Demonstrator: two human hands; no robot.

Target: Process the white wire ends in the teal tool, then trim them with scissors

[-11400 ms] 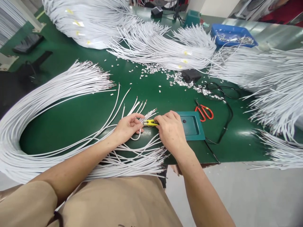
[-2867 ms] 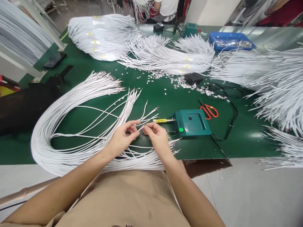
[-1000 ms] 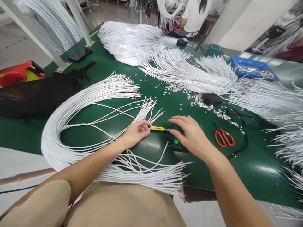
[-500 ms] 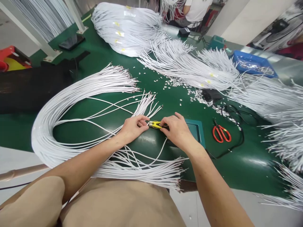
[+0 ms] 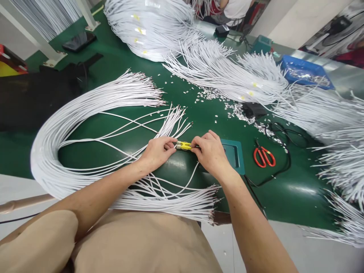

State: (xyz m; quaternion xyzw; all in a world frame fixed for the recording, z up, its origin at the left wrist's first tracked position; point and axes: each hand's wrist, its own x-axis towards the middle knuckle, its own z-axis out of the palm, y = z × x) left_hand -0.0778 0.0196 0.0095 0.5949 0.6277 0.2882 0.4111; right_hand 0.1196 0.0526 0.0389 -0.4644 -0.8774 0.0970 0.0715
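My left hand (image 5: 158, 151) pinches the end of a thin white wire (image 5: 166, 142) against the tip of a yellow-handled probe (image 5: 184, 145). My right hand (image 5: 209, 153) grips that probe at its other end, partly covering a teal box (image 5: 234, 155) on the green table (image 5: 93, 142). A large looped bundle of white wires (image 5: 57, 125) curves round my left arm, and its cut ends (image 5: 182, 197) lie along the near edge below both hands.
Red-handled scissors (image 5: 264, 157) and a black cable (image 5: 280, 167) lie right of the teal box. Small metal scraps (image 5: 236, 112) are strewn behind it. More white wire bundles (image 5: 222, 72) and a blue tray (image 5: 305, 72) fill the far side. Another person (image 5: 233, 5) sits across.
My right hand came back from above the teal box and closed on the yellow probe. My left hand stayed at the probe tip with the wire end. The view tilted down slightly.
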